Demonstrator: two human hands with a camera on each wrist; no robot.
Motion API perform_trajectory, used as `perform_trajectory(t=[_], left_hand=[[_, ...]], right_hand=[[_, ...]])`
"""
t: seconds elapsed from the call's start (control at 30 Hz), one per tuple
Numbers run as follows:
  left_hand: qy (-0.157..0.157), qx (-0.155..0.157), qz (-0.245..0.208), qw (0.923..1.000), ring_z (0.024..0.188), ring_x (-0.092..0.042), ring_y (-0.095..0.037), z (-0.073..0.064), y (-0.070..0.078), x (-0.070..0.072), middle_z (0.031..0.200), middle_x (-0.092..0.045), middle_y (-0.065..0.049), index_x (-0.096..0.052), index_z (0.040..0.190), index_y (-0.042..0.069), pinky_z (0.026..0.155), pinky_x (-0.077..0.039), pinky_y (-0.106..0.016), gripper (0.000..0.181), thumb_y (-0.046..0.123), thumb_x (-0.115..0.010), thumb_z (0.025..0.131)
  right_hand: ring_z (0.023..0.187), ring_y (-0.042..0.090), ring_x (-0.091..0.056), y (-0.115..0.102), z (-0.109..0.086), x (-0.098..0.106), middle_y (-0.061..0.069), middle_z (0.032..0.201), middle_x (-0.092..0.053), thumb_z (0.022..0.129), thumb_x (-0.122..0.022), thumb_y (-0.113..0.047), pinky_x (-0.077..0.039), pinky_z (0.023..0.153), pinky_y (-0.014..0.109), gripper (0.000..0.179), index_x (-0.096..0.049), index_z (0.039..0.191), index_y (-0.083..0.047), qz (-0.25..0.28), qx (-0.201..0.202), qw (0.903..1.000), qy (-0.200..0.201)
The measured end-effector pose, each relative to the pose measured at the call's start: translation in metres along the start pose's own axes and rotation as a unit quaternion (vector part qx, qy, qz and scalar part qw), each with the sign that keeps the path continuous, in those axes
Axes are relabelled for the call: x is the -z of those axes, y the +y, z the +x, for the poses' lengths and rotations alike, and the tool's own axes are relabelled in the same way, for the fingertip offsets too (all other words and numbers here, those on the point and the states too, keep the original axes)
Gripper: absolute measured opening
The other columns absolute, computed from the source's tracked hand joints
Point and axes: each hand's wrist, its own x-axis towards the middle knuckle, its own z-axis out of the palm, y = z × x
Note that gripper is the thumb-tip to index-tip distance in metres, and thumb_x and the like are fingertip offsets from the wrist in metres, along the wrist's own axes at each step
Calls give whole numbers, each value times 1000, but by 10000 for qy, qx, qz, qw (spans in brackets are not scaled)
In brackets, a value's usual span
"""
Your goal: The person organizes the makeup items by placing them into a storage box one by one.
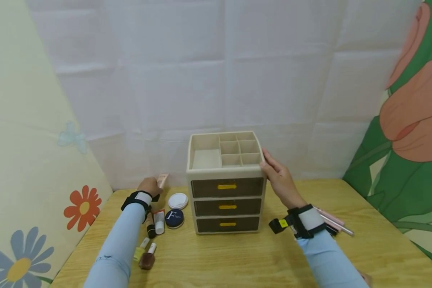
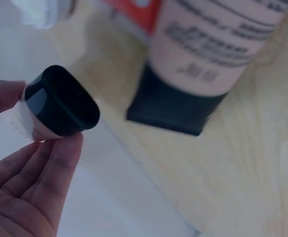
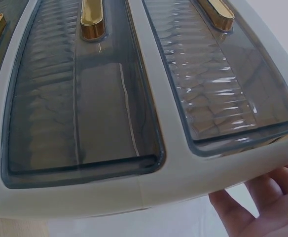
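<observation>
The left hand (image 1: pixel 150 186) pinches a small pale tube (image 1: pixel 162 180) between its thumb and fingers. The tube has a shiny black end, and in the left wrist view that end faces the camera. The right hand (image 1: pixel 282 184) is spread, with its thumb and fingers touching the right side of a cream drawer box (image 1: pixel 226 173) near the top. The box stands upright in the middle of the wooden table (image 1: pixel 223 262). It has three dark see-through drawers (image 1: pixel 227 207), all pushed in, with gold handles (they look yellow from above). Its top has one big space on the left and six little ones on the right.

Near the left arm, a tube with a black cap (image 1: pixel 150 228) lies beside a white tube with some red (image 1: pixel 159 222). Between them and the box are a white round thing (image 1: pixel 178 201) and, just in front of it, a dark blue round case (image 1: pixel 174 219) with an F. Closer to the person are a yellow bottle (image 1: pixel 139 253) and a brown bottle (image 1: pixel 147 260). By the right wrist, partly hidden, lie a pink stick (image 1: pixel 333 217) and a silver stick (image 1: pixel 345 229).

A creased white cloth (image 1: pixel 173 88) hangs behind, with flower pictures on both sides.
</observation>
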Motion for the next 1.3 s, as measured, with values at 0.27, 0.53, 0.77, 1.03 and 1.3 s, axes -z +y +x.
perform_trajectory(t=[0.27, 0.53, 0.77, 1.03, 1.3], left_hand=[[519, -264, -709, 9958, 73, -60, -29, -12, 13, 31, 89, -66, -20, -63, 106, -13, 66, -50, -39, 36, 12, -73, 81], [699, -395, -1301, 9882, 100, -61, -40, -22, 25, 68, 115, -61, -31, -50, 129, -15, 82, -51, -47, 57, 16, -68, 85], [936, -766, -1897, 9744, 105, -59, -40, -29, 43, 98, 115, -60, -31, -49, 129, -15, 84, -51, -46, 52, 11, -65, 87], [686, -1014, -3025, 9452, 111, -55, -37, -34, 78, 131, 121, -55, -27, -46, 132, -12, 85, -52, -39, 51, 9, -61, 88], [584, -1435, -3925, 9066, 102, -57, -28, -38, 121, 161, 118, -55, -21, -48, 131, -9, 80, -53, -28, 48, 7, -61, 88]], right_hand=[[143, 20, -20, 1, 1, 0, 3, 159, -18, 103, -45, -33, -28, 108, 42, 60, -21, 154, -12, 20, -30, 10000, 34], [142, 22, -23, 4, 10, -4, 5, 158, -19, 103, -45, -32, -30, 107, 41, 58, -23, 154, -13, 69, 26, 10000, 28], [142, 22, -23, 8, 15, -5, 4, 158, -19, 104, -44, -31, -29, 108, 43, 57, -23, 154, -15, 74, -20, 10000, 8], [142, 21, -22, 8, 20, -1, 2, 158, -18, 103, -44, -32, -29, 108, 41, 58, -22, 154, -16, 69, -55, 10000, 24], [142, 20, -22, 9, 22, 0, 2, 158, -19, 103, -45, -32, -28, 109, 42, 59, -23, 154, -15, 178, -113, 9997, 94]])
